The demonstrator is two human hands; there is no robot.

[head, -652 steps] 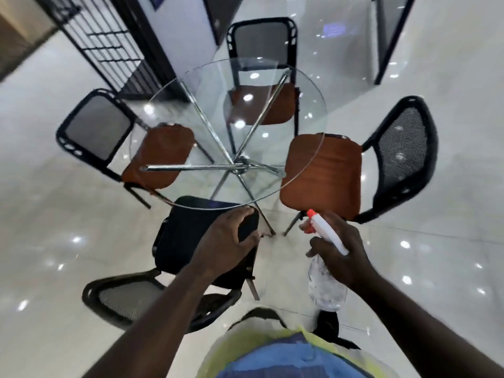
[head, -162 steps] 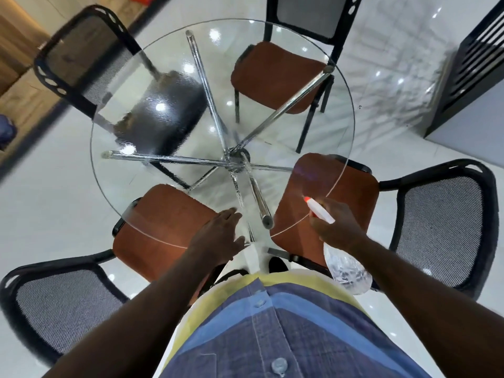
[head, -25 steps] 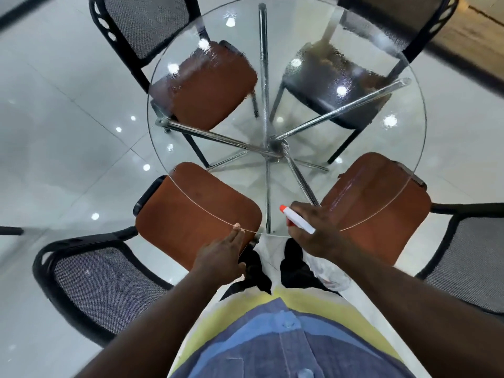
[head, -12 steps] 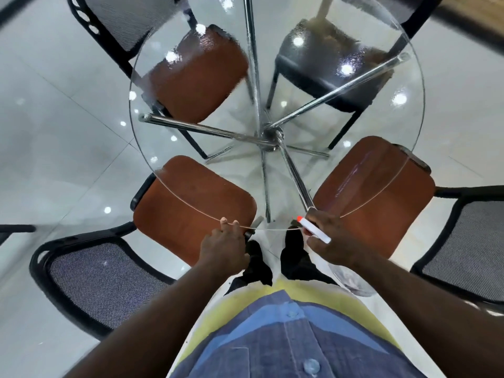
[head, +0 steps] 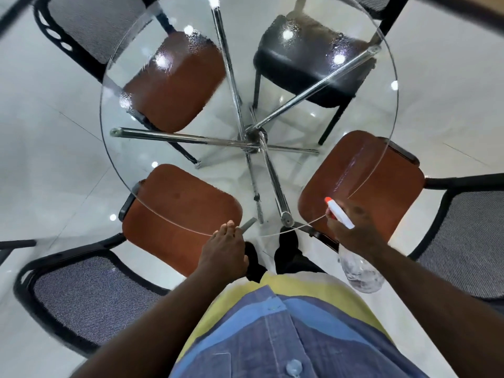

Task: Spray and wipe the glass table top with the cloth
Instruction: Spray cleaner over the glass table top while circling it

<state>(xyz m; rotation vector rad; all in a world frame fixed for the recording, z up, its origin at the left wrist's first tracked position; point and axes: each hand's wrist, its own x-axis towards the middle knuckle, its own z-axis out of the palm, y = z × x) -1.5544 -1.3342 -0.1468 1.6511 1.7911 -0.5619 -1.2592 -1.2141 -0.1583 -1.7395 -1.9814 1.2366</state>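
Note:
The round glass table top [head: 114, 159] fills the upper view, with spray droplets on its far half and a wet streak at the near right. My right hand [head: 357, 233] grips the spray bottle [head: 339, 214] by its white head at the near right rim. The orange nozzle points over the glass and the clear body hangs below the hand. My left hand [head: 223, 252] rests at the near rim, fingers together with the tips touching the glass edge and nothing visible in it. No cloth is in view.
Chrome legs [head: 252, 137] cross under the glass. Four mesh-backed chairs ring the table: brown seats at near left [head: 180, 214], near right [head: 381, 192] and far left [head: 174, 80], and a black seat [head: 305, 64] at the far side. A glossy white tiled floor [head: 49, 148] lies all around.
My right hand has carried the spray bottle to the right along the near rim and a little farther over the glass. My left hand has stayed at the near edge.

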